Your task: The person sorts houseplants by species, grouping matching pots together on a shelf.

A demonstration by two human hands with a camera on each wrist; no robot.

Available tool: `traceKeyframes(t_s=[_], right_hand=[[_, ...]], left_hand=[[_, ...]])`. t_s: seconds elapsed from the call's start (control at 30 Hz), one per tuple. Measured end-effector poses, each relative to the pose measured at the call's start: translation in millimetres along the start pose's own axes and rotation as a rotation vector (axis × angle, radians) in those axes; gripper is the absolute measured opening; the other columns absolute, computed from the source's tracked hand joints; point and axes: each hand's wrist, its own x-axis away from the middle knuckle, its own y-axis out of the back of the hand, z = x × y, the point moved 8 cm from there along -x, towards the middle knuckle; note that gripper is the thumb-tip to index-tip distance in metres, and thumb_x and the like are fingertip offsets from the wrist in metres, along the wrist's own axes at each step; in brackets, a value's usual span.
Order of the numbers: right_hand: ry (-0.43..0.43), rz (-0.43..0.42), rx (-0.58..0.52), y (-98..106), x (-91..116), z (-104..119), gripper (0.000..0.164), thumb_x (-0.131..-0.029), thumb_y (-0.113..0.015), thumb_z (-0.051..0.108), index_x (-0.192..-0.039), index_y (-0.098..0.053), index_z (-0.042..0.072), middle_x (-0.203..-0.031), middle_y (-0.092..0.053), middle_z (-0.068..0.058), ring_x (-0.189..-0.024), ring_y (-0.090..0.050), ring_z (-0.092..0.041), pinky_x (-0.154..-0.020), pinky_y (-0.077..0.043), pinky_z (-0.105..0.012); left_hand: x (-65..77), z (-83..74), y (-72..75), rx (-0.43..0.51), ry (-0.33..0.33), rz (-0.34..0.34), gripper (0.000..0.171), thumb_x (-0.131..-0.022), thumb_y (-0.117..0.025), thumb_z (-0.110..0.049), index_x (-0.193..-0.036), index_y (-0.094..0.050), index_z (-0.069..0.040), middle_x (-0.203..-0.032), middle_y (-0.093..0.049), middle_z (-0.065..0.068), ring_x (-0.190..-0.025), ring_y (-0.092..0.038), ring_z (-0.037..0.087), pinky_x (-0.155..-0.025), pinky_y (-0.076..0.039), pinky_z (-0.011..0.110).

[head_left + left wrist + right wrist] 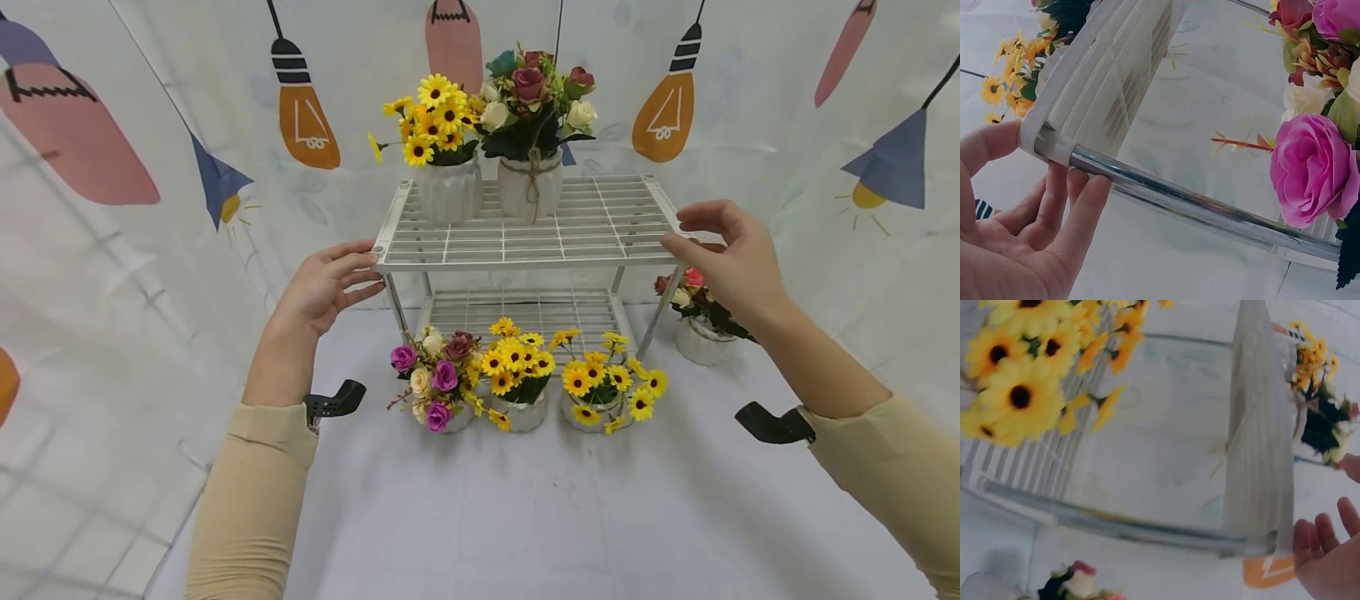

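Nearest the camera we see two beige sleeves (255, 492), each with a black curved piece (337, 400) at the cuff. The arms reach to a white two-tier wire rack with shiny metal legs (525, 265), upright at the back of the white cloth-covered bench (487, 517). We see the left grip (326, 283) holding the rack's left front top corner, with digits above and below it. The right grip (731, 258) is at the opposite corner, fingers loose and tips at the edge, the thumb apart; we see no firm hold there.

On the upper tier stand a whitish pot of yellow daisies (446, 167) and a whitish, twine-tied pot of mixed roses (528, 154), both upright; we judge that part done. Steadying or setting the rack looks like the step in hand, though we cannot tell whether it bears its full weight on the bench.

Four pots are not on the rack, as far as we can tell: purple and cream roses (445, 375), a tight yellow bunch (517, 375) and a looser yellow bunch (600, 387) stand in a row before the lower tier, and a pink-and-cream bouquet in a white pot (701, 333) stands beyond its right side. Any shelving of these is not yet done.

Behind hangs a pale, lamp-printed backdrop (750, 50).
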Motion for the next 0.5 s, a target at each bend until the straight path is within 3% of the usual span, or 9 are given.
traceKeyframes(t_s=[0.23,0.5], right_hand=[[-0.076,-0.172,-0.063,37.6,24.2,-46.9,0.027,-0.098,-0.073,0.016,-0.122,-0.065,0.007,-0.113,-0.061,0.007,-0.107,-0.057,-0.006,-0.082,-0.047,-0.011],[-0.197,-0.126,-0.075,41.6,54.3,-109.6,0.022,-0.099,-0.071,0.017,-0.118,-0.066,0.006,-0.103,-0.063,0.016,-0.099,-0.058,-0.003,-0.076,-0.047,-0.008]], left_hand=[[0.2,0.2,-1.0,-0.003,0.002,-0.004,0.055,-0.101,-0.070,-0.025,-0.146,-0.050,-0.001,-0.126,-0.064,0.011,-0.098,-0.067,0.017,-0.088,-0.059,0.030],[0.1,-0.6,-0.1,-0.013,0.001,-0.007,0.055,-0.101,-0.069,-0.026,-0.146,-0.050,-0.001,-0.125,-0.063,0.010,-0.100,-0.066,0.018,-0.087,-0.059,0.029]])
